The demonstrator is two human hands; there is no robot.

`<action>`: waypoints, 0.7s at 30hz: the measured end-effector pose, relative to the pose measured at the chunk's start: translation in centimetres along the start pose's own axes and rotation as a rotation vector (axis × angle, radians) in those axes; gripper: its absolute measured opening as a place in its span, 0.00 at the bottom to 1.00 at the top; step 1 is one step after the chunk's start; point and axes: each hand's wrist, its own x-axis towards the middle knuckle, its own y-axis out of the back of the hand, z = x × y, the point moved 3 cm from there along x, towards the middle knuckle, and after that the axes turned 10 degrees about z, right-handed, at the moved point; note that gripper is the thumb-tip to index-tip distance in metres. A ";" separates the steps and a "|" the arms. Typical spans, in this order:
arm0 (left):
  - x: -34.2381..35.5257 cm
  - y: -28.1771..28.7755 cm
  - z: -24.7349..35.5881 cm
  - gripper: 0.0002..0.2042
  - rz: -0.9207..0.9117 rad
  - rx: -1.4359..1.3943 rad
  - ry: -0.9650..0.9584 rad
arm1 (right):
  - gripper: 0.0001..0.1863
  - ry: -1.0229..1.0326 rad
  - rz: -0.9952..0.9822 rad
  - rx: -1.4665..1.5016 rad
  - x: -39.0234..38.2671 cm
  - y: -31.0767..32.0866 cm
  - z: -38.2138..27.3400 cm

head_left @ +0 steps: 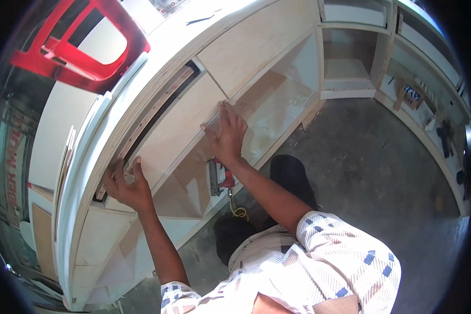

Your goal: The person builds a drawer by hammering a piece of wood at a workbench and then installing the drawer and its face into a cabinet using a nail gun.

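Note:
A pale wooden drawer front (175, 123) stands in the cabinet before me, with a dark gap along its upper edge. At its left end is my left hand (129, 187), the fingers reaching over the upper edge and the thumb against the face. My right hand (228, 137) touches the lower right corner with fingers stretched and apart, the thumb near the bottom edge. Below the drawer, on the shelf of the open compartment, rests a red and grey air nail gun (225, 178) with a yellow coiled hose (240, 212).
A second drawer front (259, 44) adjoins on the right. A red plastic chair (89, 47) is beyond the white countertop (172, 31). The cabinet run curves right to an open shelf with a cardboard box (409, 95) and loose tools. Grey floor (361, 157) lies beside my legs.

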 end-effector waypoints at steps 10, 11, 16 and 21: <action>-0.5 -1.5 0.5 0.19 -0.225 0.000 -0.062 | 0.40 0.017 0.001 0.050 -0.8 -0.3 0.1; -0.6 -1.6 0.2 0.19 -0.228 -0.012 -0.025 | 0.40 0.009 0.001 0.054 -0.9 -0.3 0.1; -1.0 -1.9 0.3 0.21 -0.248 -0.095 0.136 | 0.40 0.008 0.022 0.067 -1.0 -0.4 0.1; -1.0 -2.3 0.3 0.20 -0.229 -0.148 0.115 | 0.40 -0.014 0.026 0.098 -0.6 -0.3 0.5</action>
